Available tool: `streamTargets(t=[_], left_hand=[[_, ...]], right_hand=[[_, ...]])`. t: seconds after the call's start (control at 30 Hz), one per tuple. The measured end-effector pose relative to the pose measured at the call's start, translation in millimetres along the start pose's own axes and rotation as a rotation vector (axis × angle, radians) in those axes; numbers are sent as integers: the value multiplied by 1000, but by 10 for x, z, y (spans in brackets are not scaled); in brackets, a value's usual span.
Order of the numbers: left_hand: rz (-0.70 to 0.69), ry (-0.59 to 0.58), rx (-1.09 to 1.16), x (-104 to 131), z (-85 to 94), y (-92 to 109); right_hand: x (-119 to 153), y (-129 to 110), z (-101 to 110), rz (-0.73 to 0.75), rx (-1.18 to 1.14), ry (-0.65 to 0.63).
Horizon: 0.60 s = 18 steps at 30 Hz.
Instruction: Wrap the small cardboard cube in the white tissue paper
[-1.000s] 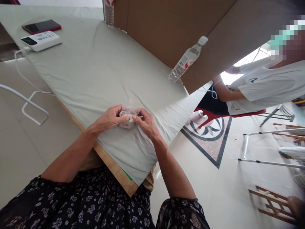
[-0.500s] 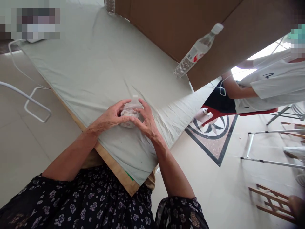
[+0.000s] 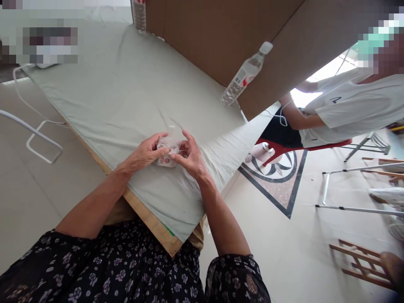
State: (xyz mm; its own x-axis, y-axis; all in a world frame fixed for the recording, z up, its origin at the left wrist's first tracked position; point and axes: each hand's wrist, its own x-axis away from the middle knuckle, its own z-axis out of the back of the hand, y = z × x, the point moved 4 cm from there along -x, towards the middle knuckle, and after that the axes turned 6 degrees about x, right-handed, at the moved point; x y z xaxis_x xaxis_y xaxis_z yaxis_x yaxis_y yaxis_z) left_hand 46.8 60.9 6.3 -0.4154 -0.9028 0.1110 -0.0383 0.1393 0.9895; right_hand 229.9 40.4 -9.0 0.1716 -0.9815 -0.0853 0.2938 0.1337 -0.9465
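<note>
Two Hands at Work on a Film-Wrapped Package at the Bench Corner

Near the corner of a bench [image 3: 104,99] spread with a creased, pale green cloth, a small white package [image 3: 166,162] with a reddish print sits between a person's hands. Clear film [image 3: 173,136] gathers over its top, and its contents cannot be made out. The left hand [image 3: 148,151] grips its side, fingers curled behind and thumb pressed on the near face. The right hand [image 3: 191,158] meets it opposite, index finger spread away from the thumb; whether its other fingers pinch the film is unclear.

Across the cloth rises a brown cardboard panel [image 3: 221,38]. A clear, white-capped plastic bottle [image 3: 243,78] with a red-and-white label stands just beside it, its fill level hard to read; a second bottle [image 3: 139,19] stands at the panel's far end. At the bench's far left lies a white device [image 3: 47,64], mostly blurred out, near a white cable [image 3: 23,88].

Beyond, a co-worker in a white T-shirt [image 3: 356,105] sits on a red seat [image 3: 328,145] above a light tiled floor [image 3: 261,252] with a patterned inlay [image 3: 292,198]. Wooden frames [image 3: 362,265] rest at right.
</note>
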Motion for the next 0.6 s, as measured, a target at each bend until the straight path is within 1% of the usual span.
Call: streamTargets(t=[0.1, 0.2, 0.27, 0.37, 0.47, 0.6], left_hand=[[21, -2, 50, 20, 19, -27], [72, -11, 123, 41, 40, -39], [104, -12, 142, 48, 41, -34], [122, -8, 132, 50, 22, -12], [123, -6, 121, 56, -3, 4], [108, -18, 107, 71, -26, 21]], right_hand=[[-13, -2, -53, -60, -40, 30], [25, -16, -96, -109, -85, 47], [48, -24, -88, -127, -87, 59], [41, -37, -17, -111, -52, 109], [-31, -38, 47, -96, -59, 147], [-206, -24, 18, -129, -133, 108]])
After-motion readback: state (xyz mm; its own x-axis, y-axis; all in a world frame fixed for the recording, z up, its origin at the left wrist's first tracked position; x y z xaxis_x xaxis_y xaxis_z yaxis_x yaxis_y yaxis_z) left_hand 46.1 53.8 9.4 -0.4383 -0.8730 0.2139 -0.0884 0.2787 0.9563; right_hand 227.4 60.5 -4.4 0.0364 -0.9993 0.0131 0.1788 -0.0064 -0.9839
